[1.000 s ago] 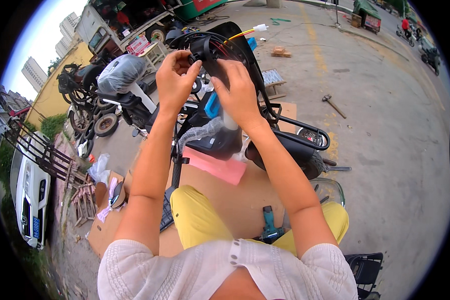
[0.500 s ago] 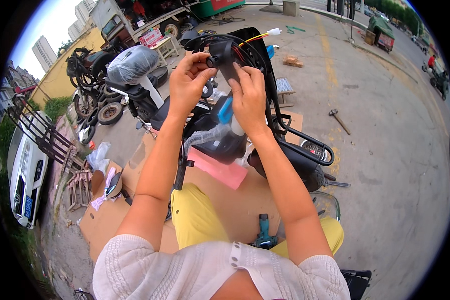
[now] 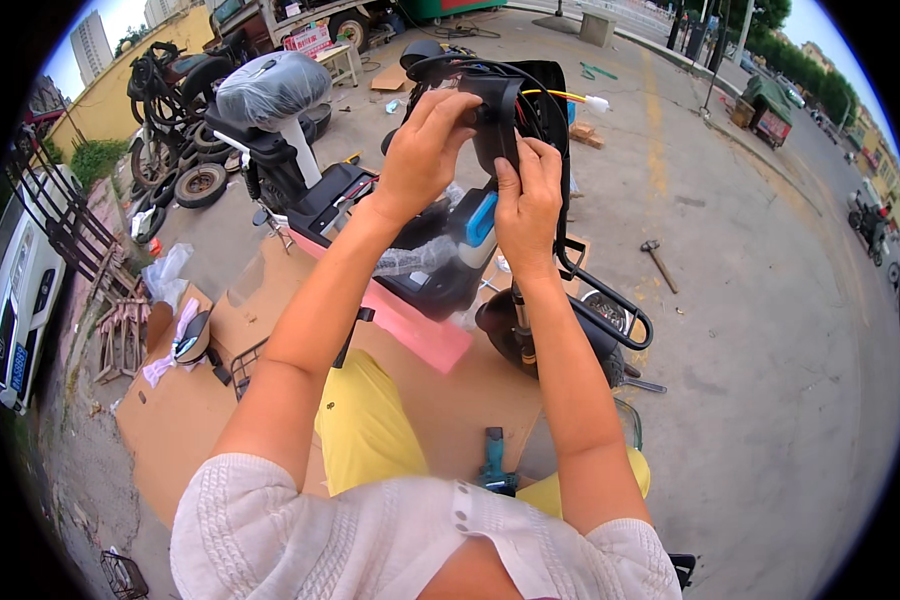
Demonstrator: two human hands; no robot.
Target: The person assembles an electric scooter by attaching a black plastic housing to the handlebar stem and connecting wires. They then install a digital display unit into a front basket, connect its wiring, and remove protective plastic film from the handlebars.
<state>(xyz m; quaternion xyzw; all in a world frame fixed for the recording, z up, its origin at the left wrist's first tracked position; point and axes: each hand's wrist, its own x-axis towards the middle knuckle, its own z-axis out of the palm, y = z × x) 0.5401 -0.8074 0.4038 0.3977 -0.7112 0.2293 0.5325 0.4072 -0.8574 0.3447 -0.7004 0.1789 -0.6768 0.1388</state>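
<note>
Both my hands hold a curved black plastic cover [image 3: 491,135] on the front of a partly assembled electric scooter. My left hand [image 3: 425,155] has its thumb and fingers closed at the cover's upper left edge, over a small round black part. Lower down on the right edge, my right hand [image 3: 530,205] grips with thumb and fingertips. Black cables loop behind the cover, and a white connector [image 3: 597,104] on yellow and red wires sticks out to the right. Below my hands, the scooter body has a light-blue oblong piece [image 3: 481,218] and clear plastic wrapping [image 3: 416,259].
Cardboard [image 3: 470,405] lies under the scooter, with pink foam [image 3: 417,328] on it. A teal power drill [image 3: 496,462] is by my legs. To the right are a hammer [image 3: 660,266] and a black tubular rack [image 3: 610,285]. A plastic-wrapped seat [image 3: 274,90] stands at left.
The view has shifted, and the cover and both hands sit further right in it. My left hand's fingers have closed further over the cover's upper left edge.
</note>
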